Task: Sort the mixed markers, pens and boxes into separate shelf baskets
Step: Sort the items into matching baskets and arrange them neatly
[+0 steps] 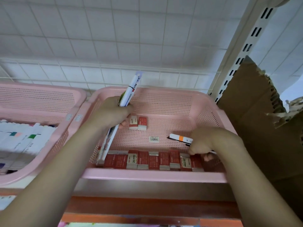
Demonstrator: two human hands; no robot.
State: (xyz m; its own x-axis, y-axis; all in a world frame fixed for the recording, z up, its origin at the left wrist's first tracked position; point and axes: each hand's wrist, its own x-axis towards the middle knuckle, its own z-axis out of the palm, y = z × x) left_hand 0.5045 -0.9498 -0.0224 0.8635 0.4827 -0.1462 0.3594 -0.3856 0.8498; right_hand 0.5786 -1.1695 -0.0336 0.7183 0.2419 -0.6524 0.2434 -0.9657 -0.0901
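A pink perforated basket (pixel 165 100) stands on the shelf in front of me. A row of several small red and grey boxes (pixel 152 160) lines its near wall, and two more boxes (pixel 138 123) lie further back. My left hand (pixel 113 113) grips a bundle of long white pens in packets (pixel 130 90) that sticks up past the basket's far rim and down to its near left corner. My right hand (pixel 206 143) holds a white marker with an orange band (pixel 179 138), its dark tip pointing left above the basket floor.
A second pink basket (pixel 41 99) at the left holds several white markers (pixel 24 136). A torn cardboard box (pixel 255 115) stands at the right, against the slotted shelf upright (pixel 242 51). A wire grid panel (pixel 114 46) backs the shelf. A barcode sticker (pixel 154 139) lies on the basket floor.
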